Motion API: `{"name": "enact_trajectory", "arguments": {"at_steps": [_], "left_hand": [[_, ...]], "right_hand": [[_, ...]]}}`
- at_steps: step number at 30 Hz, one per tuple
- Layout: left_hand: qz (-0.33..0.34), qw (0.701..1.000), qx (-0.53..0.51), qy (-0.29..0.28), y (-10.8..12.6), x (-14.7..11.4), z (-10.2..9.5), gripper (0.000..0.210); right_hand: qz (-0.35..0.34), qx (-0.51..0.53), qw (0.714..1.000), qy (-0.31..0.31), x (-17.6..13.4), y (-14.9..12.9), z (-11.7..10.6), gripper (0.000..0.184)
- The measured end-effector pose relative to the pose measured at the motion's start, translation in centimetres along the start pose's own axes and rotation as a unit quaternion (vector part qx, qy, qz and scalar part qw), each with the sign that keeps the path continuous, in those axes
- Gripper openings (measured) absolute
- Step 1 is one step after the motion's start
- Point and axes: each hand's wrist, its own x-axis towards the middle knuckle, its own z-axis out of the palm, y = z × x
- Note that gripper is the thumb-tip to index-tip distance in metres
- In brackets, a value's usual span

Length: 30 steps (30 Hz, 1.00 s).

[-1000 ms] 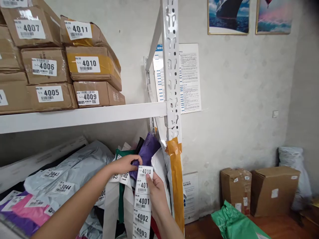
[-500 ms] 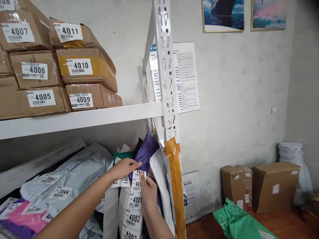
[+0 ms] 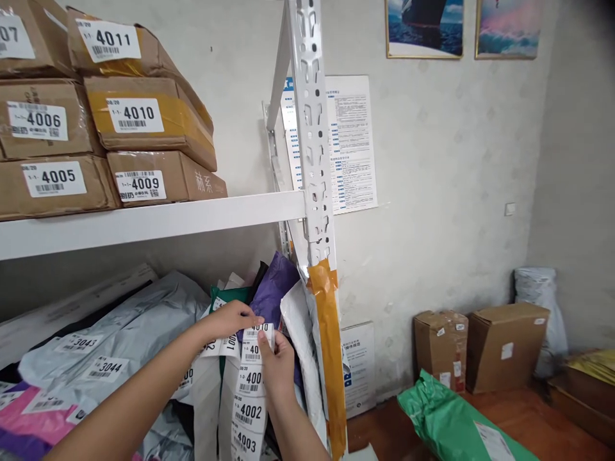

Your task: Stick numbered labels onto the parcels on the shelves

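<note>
A long strip of white number labels (image 3: 248,413) hangs down in front of the parcels, printed 4002, 4003 and the like. My left hand (image 3: 231,320) reaches across from the left, its fingers closed at the strip's top edge by the 4010 label. Just below it, my right hand (image 3: 277,363) grips the strip's right side, thumb on the front face. Behind the hands stand a purple mailer bag (image 3: 273,282), a green bag (image 3: 229,294) and a white padded mailer (image 3: 303,333). Grey parcel bags (image 3: 125,333) labelled 3043 and 3044 lie to the left.
A white shelf beam (image 3: 192,218) runs above my hands, carrying numbered cardboard boxes (image 3: 144,121). The perforated upright (image 3: 312,147), wrapped in orange tape (image 3: 329,352), stands just right of my hands. On the floor are a green parcel (image 3: 451,416) and two cartons (image 3: 504,346).
The view has turned slightly to the right, so the shelf and boxes sit further left. Both hands stay on the label strip, with the 4010 label at its top showing more clearly.
</note>
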Motion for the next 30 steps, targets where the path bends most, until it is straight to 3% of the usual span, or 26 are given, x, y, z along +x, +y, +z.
{"name": "enact_trajectory", "arguments": {"at_steps": [4,10,16,21,25,27,28,30], "left_hand": [[0.019,0.998,-0.018,-0.050,0.0,-0.1,-0.6,0.048],[0.029,1.000,-0.006,0.003,0.0,-0.3,-0.3,0.043],[0.008,0.989,0.115,0.095,0.8,-0.9,0.8,0.034],[-0.005,0.964,0.231,0.130,1.7,-1.5,1.4,0.022],[-0.007,0.942,0.313,0.117,2.2,-2.3,1.1,0.021],[-0.020,0.926,0.361,0.110,3.0,-2.8,1.1,0.021],[-0.025,0.915,0.387,0.110,3.7,-3.1,1.2,0.028],[-0.026,0.892,0.434,0.124,5.5,-3.5,1.9,0.043]], "right_hand": [[-0.013,-0.003,0.999,-0.031,-0.4,-1.1,-0.2,0.045],[0.017,0.027,0.999,-0.037,0.0,-1.1,-0.4,0.046],[0.055,0.057,0.995,0.055,0.1,-0.3,0.1,0.052],[0.103,0.070,0.992,-0.032,-1.2,-1.3,-0.2,0.050],[0.139,0.021,0.990,-0.022,-3.4,-0.9,-2.6,0.050],[0.087,-0.069,0.994,-0.005,-4.9,-0.4,-4.9,0.050],[0.027,-0.132,0.991,0.021,-5.5,-0.3,-6.1,0.049],[-0.141,-0.266,0.949,0.090,-6.3,-0.4,-8.5,0.041]]}}
